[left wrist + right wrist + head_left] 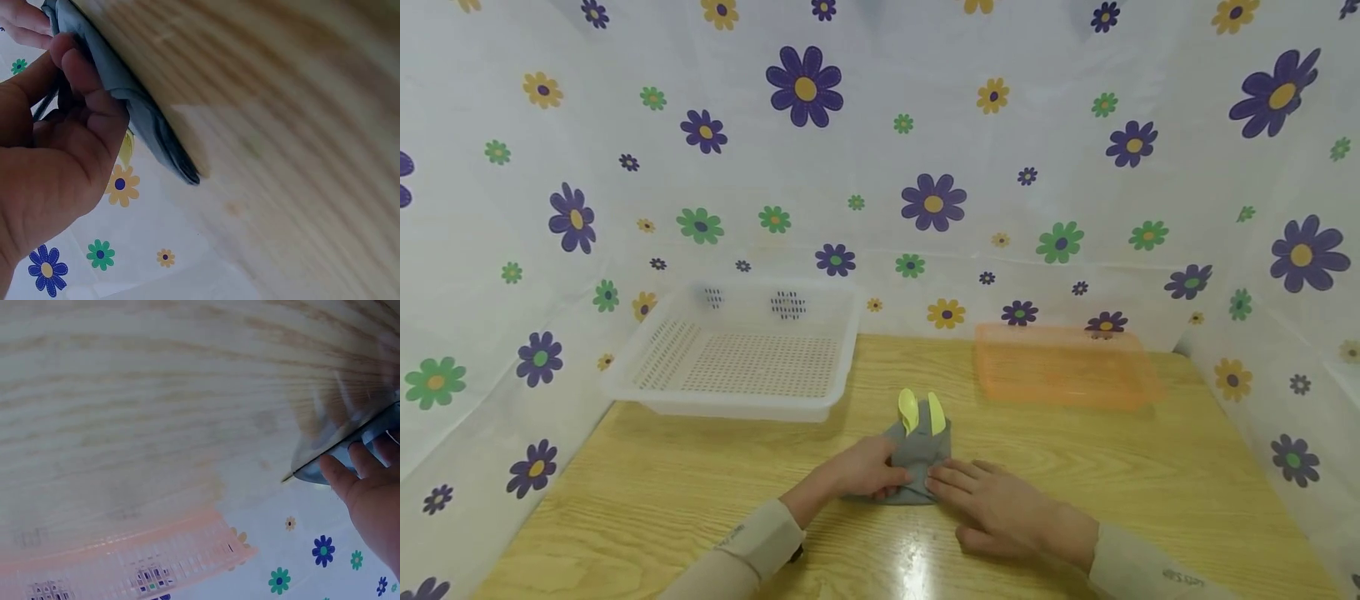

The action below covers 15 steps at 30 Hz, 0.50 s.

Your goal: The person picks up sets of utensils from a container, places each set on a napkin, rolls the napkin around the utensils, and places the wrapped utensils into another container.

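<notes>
A grey cloth napkin (919, 450) lies folded on the wooden table. From its far edge stick out a yellow spoon (908, 408) and, to the right, a yellow knife (936, 413); their lower parts are hidden in the cloth. My left hand (868, 468) pinches the napkin's left side, its fingers curled, as the left wrist view also shows along the cloth (134, 100). With fairly straight fingers my right hand (1000, 507) presses on the napkin's right side. In the right wrist view those fingertips (334, 469) rest against the cloth.
A white perforated basket (741, 406) stands at the back left of the table (1075, 450). An orange perforated tray (1067, 396) sits at the back right. A flowered white sheet (865, 150) walls in the table's back and sides.
</notes>
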Each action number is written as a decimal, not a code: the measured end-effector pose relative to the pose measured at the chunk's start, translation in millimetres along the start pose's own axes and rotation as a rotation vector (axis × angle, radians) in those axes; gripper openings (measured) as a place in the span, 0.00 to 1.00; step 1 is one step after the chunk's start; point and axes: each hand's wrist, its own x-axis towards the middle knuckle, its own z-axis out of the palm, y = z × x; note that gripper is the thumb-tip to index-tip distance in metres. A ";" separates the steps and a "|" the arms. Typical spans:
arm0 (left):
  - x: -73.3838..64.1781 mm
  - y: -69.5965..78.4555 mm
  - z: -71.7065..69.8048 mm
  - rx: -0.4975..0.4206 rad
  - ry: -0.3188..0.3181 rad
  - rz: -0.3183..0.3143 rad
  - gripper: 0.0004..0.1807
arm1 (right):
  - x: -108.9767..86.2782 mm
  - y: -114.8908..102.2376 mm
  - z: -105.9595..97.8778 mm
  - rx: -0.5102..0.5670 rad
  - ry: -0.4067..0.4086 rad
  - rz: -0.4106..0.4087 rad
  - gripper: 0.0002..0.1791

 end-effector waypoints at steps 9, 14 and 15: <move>-3.5 2.7 1.8 0.047 0.012 -0.001 0.11 | 8.0 5.3 -9.4 0.004 -0.028 -0.023 0.38; -5.5 3.4 1.8 0.059 0.025 -0.022 0.10 | 9.7 6.1 -9.4 0.056 -0.068 -0.017 0.40; -5.5 2.8 1.2 0.052 0.027 -0.031 0.10 | 10.1 6.0 -8.9 0.057 -0.069 -0.020 0.40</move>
